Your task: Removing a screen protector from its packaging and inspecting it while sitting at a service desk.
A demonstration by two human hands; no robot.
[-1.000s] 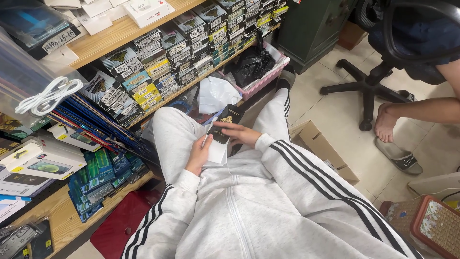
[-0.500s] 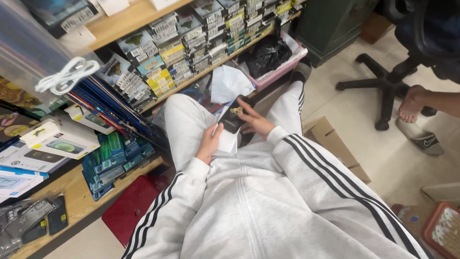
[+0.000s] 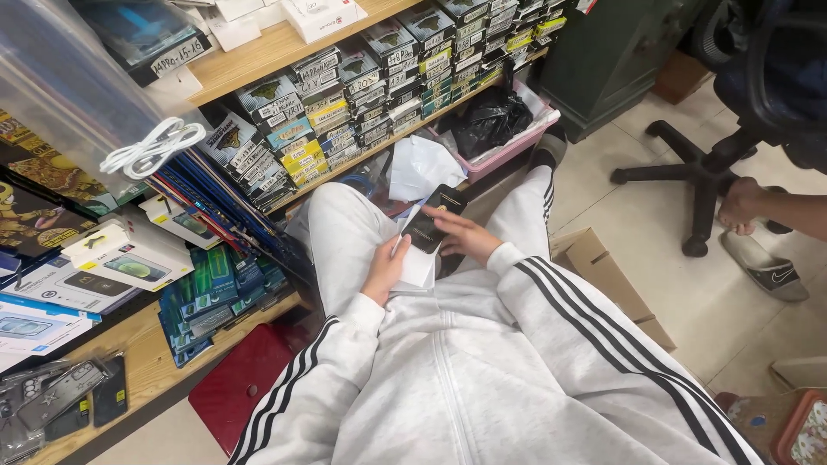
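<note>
Head view: seated person, both hands over the lap. Left hand (image 3: 385, 269) curled under a white packet (image 3: 419, 263), propping it on the thigh as a base. Right hand (image 3: 461, 234) fingers closed on a flat black package (image 3: 433, 220), tilted up toward the face, likely so the front can be seen. Stocked shelf (image 3: 258, 52) just beside the knees; cardboard box (image 3: 603, 275) by the right leg.

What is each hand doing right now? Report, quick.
Left hand: closed on a white packet.
Right hand: fingers holding a black phone case over that packet.
</note>
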